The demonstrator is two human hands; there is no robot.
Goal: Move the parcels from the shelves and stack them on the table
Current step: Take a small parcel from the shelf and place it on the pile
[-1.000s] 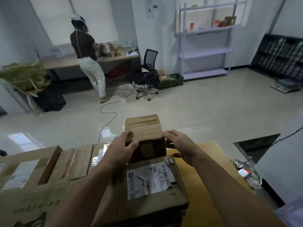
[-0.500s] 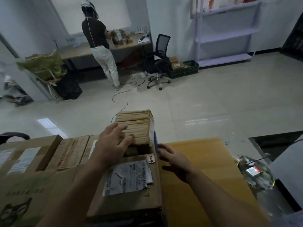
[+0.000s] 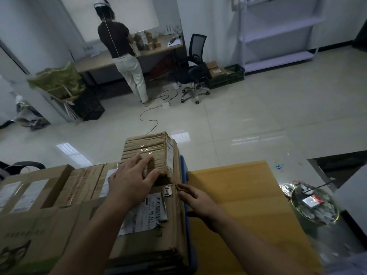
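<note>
As left hand presses flat on taped parcel, right hand touches labelled box, grips released.

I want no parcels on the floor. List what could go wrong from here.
1. The taped parcel under the left hand seems to stand at the far edge of the table; a forward push may tip it onto the floor.
2. The labelled box that the right hand touches looks crumpled along its right side, so it might sag under more weight.
3. The glass bowl sits just right of the table; a swung parcel could hit it.
</note>
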